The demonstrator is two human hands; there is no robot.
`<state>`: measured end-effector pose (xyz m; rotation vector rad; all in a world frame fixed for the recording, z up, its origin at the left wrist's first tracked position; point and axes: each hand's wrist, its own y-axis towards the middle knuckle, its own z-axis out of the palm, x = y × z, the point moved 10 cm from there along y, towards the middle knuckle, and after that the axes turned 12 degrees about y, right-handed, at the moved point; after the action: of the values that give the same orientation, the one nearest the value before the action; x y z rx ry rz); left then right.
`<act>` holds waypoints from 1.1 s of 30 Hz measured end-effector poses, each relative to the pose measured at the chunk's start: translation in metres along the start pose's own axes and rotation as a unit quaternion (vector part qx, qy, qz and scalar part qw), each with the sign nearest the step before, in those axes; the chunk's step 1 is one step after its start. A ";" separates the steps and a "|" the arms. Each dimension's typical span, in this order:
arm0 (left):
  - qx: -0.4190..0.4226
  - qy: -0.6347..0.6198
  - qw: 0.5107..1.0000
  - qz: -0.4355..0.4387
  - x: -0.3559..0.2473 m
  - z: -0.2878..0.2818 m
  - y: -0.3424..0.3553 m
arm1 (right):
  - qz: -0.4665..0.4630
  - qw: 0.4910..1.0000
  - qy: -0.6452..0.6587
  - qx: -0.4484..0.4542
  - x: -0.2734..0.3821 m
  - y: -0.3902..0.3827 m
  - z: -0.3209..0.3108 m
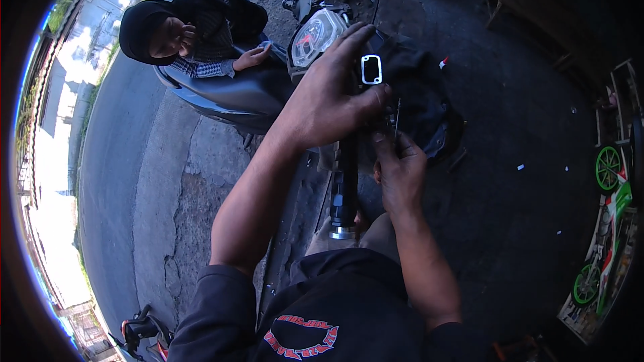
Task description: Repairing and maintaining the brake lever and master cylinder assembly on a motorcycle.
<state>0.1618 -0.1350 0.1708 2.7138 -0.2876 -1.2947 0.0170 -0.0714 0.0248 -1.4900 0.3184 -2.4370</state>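
The right hand [404, 171] pinches a thin metal rod [398, 116]. Just ahead of that pinch sits the brake fluid reservoir [371, 70]; its top looks open. The left hand [329, 104] curls beside it, maybe holding something; I can't tell. A bump could drop dirt inside.
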 end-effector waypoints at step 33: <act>-0.096 -0.793 0.499 -0.336 0.114 0.187 -0.100 | -0.030 0.991 0.009 -0.130 0.016 0.005 0.024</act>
<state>0.0979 -0.0685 -0.0515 0.4515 0.8305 -3.2111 0.0318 -0.0824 0.0474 -1.6019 0.6262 -2.5349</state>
